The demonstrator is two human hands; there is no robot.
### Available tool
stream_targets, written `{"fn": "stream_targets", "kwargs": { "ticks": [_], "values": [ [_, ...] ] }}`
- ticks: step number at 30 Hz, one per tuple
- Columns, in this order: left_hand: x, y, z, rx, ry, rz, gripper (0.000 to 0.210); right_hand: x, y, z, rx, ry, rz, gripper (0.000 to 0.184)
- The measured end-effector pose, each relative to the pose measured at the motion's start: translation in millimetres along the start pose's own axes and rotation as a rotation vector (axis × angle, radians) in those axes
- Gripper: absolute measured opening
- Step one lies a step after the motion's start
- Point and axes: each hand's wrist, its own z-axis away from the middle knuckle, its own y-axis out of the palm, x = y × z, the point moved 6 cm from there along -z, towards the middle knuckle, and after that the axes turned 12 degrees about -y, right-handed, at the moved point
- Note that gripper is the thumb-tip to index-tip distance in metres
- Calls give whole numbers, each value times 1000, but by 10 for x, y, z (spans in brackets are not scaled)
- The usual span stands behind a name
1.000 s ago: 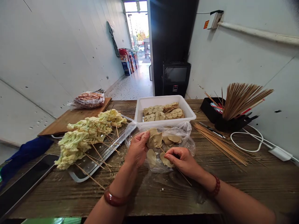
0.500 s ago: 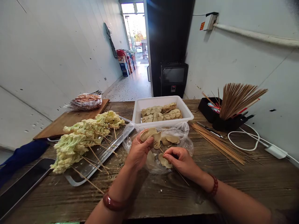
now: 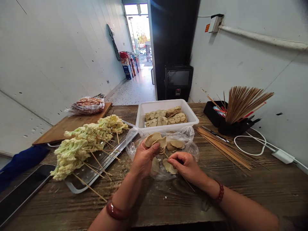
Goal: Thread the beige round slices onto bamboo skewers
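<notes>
Pale, thin round slices (image 3: 161, 141) are threaded on a wooden skewer, and my left hand (image 3: 143, 158) is closed around them. My right hand (image 3: 187, 165) pinches the same skewer (image 3: 189, 184) lower down, its tail slanting toward me. Below my hands lies a clear plastic bag (image 3: 190, 138) with more loose slices (image 3: 169, 166) on it. Just behind stands a white plastic tub (image 3: 192, 123) holding skewers filled with similar slices (image 3: 166, 120).
To the left, cauliflower skewers (image 3: 79, 146) lie on a metal tray (image 3: 78, 189). Behind them a bagged bundle (image 3: 89, 105) rests on a wooden board (image 3: 54, 133). Loose skewers (image 3: 223, 149) and a black holder of skewers (image 3: 231, 126) are on the right. A phone (image 3: 26, 189) lies near left.
Both hands stay almost in place, still gripping the slices and skewer. The slices have tilted slightly, and the whole view has shifted a little.
</notes>
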Motion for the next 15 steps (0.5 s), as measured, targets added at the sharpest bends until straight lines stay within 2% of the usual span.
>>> {"fn": "stream_targets", "kwargs": {
  "ticks": [8, 15],
  "values": [
    [-38, -87, -18, -64, 8, 95, 49, 20, 4, -3, 6, 8, -15, 19],
    [-18, -87, -24, -79, 23, 97, 54, 2, 15, -1, 7, 12, -1, 20]
  ]
}}
